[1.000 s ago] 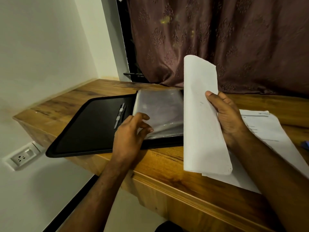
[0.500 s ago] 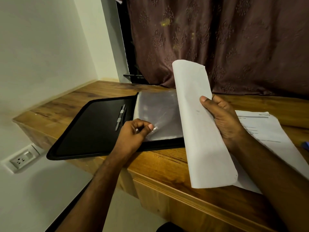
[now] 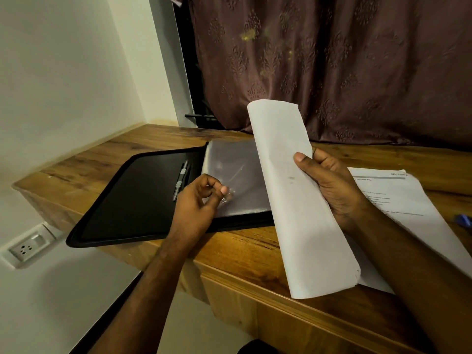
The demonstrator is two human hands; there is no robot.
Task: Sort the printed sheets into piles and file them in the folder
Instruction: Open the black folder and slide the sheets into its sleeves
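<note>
Sleeve risk: the thin plastic sleeve (image 3: 231, 175) looked slippery, so the pinch at its near corner could have slipped, or taken two layers at once and left no mouth for the paper
Sheet risk: the curled sheets (image 3: 293, 200) were held by one side only; fed in at a slant they could have creased, or caught on the sleeve edge
Edge risk: the folder (image 3: 132, 200) lay open with its near corner past the edge of the counter (image 3: 242, 244), so a hard tug could have dragged it off
Left hand (image 3: 196, 203): reached in from below, fingers curled, thumb and fingertips pinching the sleeve corner
Right hand (image 3: 329, 185): raised above the counter, gripping the sheets upright, thumb on the blank side
Pile (image 3: 413, 213): the remaining printed pages lay flat on the counter, partly under the right forearm
</note>
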